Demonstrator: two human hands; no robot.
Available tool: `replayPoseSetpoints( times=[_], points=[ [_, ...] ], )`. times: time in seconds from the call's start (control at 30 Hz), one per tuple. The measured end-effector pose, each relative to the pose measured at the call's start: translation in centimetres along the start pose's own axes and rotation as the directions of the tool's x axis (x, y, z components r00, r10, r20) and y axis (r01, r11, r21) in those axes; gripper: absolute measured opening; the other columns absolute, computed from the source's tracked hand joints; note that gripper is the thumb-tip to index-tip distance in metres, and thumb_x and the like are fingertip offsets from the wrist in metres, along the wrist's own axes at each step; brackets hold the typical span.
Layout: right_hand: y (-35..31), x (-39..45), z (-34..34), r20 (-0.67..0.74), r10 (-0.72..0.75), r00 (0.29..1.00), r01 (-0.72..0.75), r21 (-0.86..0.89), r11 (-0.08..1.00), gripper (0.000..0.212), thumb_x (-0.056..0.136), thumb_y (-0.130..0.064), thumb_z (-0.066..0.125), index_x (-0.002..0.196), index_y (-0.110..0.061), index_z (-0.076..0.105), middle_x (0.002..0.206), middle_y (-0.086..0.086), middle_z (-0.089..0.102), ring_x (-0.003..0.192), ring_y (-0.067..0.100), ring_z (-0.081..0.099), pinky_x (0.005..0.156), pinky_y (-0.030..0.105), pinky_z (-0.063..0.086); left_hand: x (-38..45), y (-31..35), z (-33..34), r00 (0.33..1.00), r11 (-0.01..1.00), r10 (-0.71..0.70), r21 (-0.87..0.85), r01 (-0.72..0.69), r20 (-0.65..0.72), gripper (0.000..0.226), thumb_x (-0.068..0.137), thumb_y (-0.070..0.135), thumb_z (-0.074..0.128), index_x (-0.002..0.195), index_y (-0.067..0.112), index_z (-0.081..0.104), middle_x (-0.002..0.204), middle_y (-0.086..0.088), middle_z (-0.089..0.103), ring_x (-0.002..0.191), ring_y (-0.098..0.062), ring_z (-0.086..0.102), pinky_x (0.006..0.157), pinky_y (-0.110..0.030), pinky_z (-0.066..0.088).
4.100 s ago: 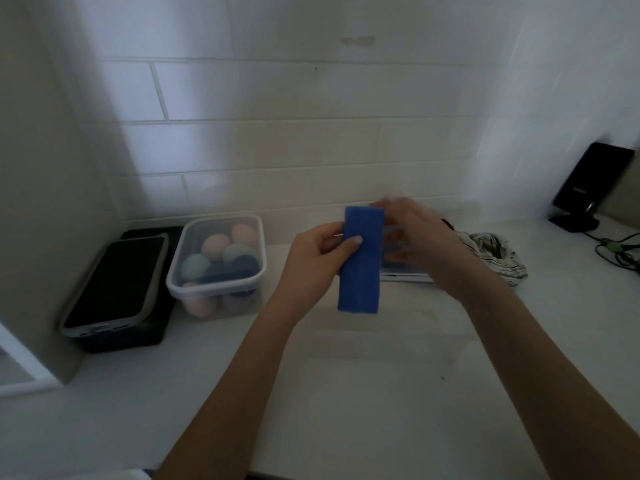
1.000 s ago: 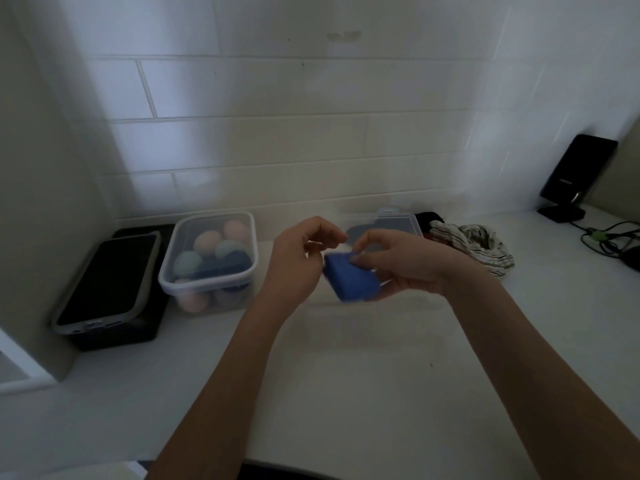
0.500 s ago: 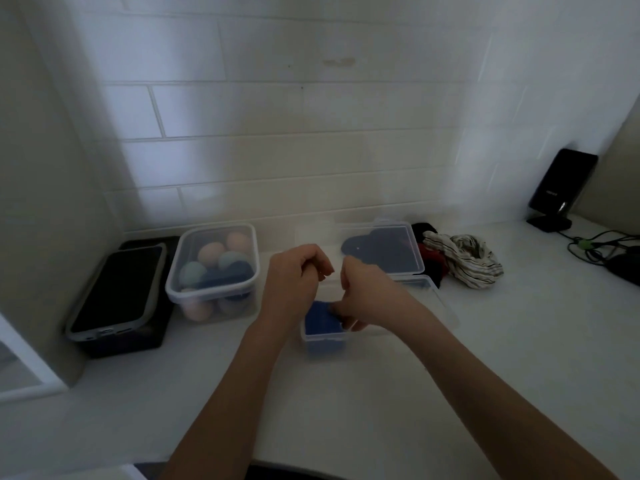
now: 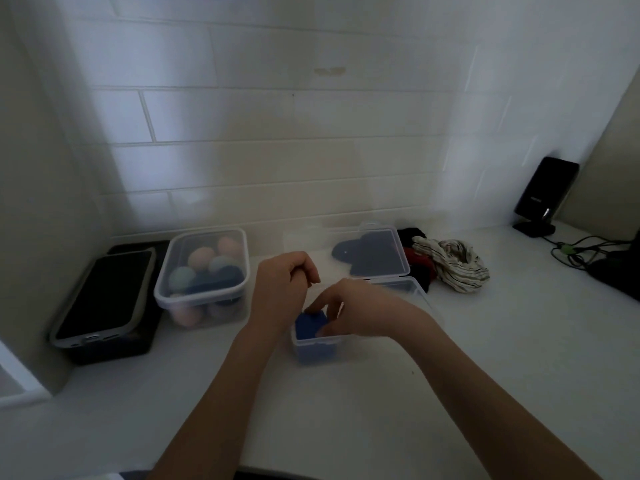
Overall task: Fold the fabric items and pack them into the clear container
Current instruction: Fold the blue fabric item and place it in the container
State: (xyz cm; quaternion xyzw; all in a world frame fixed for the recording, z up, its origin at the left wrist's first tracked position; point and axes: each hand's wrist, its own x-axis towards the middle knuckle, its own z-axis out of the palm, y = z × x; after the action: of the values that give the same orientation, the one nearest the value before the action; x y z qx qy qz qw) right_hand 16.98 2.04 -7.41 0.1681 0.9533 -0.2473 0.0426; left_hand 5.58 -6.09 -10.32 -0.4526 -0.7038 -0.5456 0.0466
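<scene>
Two hands work over the clear box (image 4: 313, 342) on the counter (image 4: 485, 358): the right hand (image 4: 349, 311) reaches down into its near-left corner, fingertips pinching or pressing the folded blue cloth (image 4: 309, 323) that already sits inside, while the left hand (image 4: 282, 289) hovers just beside it with fingers curled, and I cannot tell whether it grips anything, since the view is dim and its palm faces away. The chief risk, as I judge it, is spring-back: a small thick fold like this may open once the fingers lift, riding up over the rim and spoiling room for the rest. A light plastic box may also skid or tip if the right hand pushes down at one corner with nothing steadying it. The lid (image 4: 372, 252) lies open behind, with something dark on it or behind it, and could get knocked by a wrist. Still unfolded are the striped cloth (image 4: 453, 263) and the red and black pieces (image 4: 417, 261) near the wall, so packing this first one loosely would leave too little space. The tub of coloured balls (image 4: 204, 271) stands close on the left, within reach of a careless elbow.
</scene>
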Motion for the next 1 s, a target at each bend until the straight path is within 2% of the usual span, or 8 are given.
replayPoseSetpoints(
  times=[0.23,0.37,0.5,0.77,0.83,0.9,0.97,1.0],
  points=[
    [0.5,0.2,0.3,0.092,-0.004,0.996,0.006,-0.013,1.000,0.043,0.087,-0.024,0.063,0.129,-0.032,0.056,0.094,-0.005,0.060,0.066,0.005,0.044,0.074,0.024,0.035,0.1,0.0,0.1,1.000,0.999,0.021,0.027,-0.021,-0.008,0.028,0.063,0.002,0.036,0.053,0.019,0.056,0.053,0.006,0.056,0.057,-0.021,0.058,0.057,-0.041,0.051],
    [0.5,0.3,0.1,0.140,0.017,0.990,-0.013,-0.028,1.000,0.048,0.088,-0.027,0.061,0.134,-0.033,0.050,0.129,0.000,0.058,0.096,0.015,0.052,0.084,0.026,0.037,0.1,0.0,0.2,1.000,0.999,0.023,0.045,-0.022,-0.010,0.030,0.064,0.000,0.038,0.052,0.021,0.055,0.053,0.005,0.056,0.056,-0.021,0.058,0.057,-0.038,0.050],
    [0.3,0.2,0.1,0.162,0.015,0.987,-0.008,-0.038,0.999,0.049,0.089,-0.028,0.059,0.137,-0.030,0.047,0.139,-0.001,0.052,0.112,0.019,0.052,0.092,0.028,0.038,0.2,-0.2,0.3,1.000,0.999,0.018,0.034,-0.018,-0.010,0.032,0.066,-0.007,0.039,0.054,0.015,0.059,0.055,-0.002,0.059,0.057,-0.022,0.058,0.056,-0.037,0.050],
    [0.8,-2.6,-3.2,-0.219,-0.008,0.976,0.074,0.296,0.952,0.027,0.078,-0.034,0.072,0.103,-0.024,0.068,0.054,-0.013,0.046,0.043,0.000,0.037,0.046,0.012,0.031,0.3,-0.2,0.2,1.000,1.000,-0.002,-0.007,0.002,0.024,0.040,0.067,-0.017,0.043,0.055,0.018,0.059,0.054,0.008,0.057,0.055,-0.006,0.054,0.050,-0.011,0.039],
    [2.9,-2.9,-4.6,-0.481,0.092,0.872,0.116,0.385,0.916,0.009,0.082,-0.030,0.069,0.087,-0.021,0.069,0.052,-0.012,0.053,0.046,0.002,0.043,0.050,0.016,0.035,0.3,-0.3,0.2,0.999,1.000,-0.017,-0.016,0.017,0.039,0.045,0.068,-0.017,0.041,0.053,0.023,0.056,0.054,0.005,0.057,0.055,-0.010,0.053,0.051,-0.014,0.039],
    [5.9,-2.8,-5.5,-0.714,0.274,0.644,0.100,0.434,0.895,0.007,0.086,-0.024,0.064,0.079,-0.022,0.065,0.052,-0.009,0.057,0.043,-0.002,0.046,0.047,0.013,0.034,0.2,-0.3,0.1,0.998,1.000,-0.025,-0.011,0.025,0.053,0.046,0.070,-0.016,0.041,0.053,0.024,0.055,0.055,0.004,0.057,0.052,-0.009,0.052,0.051,-0.014,0.040],
    [8.8,-2.6,-5.3,-0.812,0.398,0.427,0.005,0.442,0.897,0.008,0.087,-0.018,0.057,0.084,-0.018,0.064,0.060,-0.001,0.058,0.045,0.001,0.049,0.044,0.010,0.032,0.2,-0.3,0.1,0.997,1.000,-0.028,-0.008,0.029,0.065,0.043,0.071,-0.015,0.041,0.054,0.021,0.056,0.056,0.003,0.058,0.055,-0.013,0.054,0.052,-0.014,0.040],
    [10.1,-2.4,-4.9,-0.817,0.423,0.391,-0.047,0.442,0.896,0.010,0.088,-0.015,0.054,0.088,-0.017,0.063,0.066,0.003,0.059,0.050,0.003,0.049,0.046,0.011,0.034,0.2,-0.3,0.0,0.997,1.000,-0.026,-0.006,0.026,0.067,0.041,0.071,-0.015,0.040,0.055,0.019,0.057,0.057,0.004,0.058,0.056,-0.014,0.055,0.053,-0.014,0.041]
  ],
)
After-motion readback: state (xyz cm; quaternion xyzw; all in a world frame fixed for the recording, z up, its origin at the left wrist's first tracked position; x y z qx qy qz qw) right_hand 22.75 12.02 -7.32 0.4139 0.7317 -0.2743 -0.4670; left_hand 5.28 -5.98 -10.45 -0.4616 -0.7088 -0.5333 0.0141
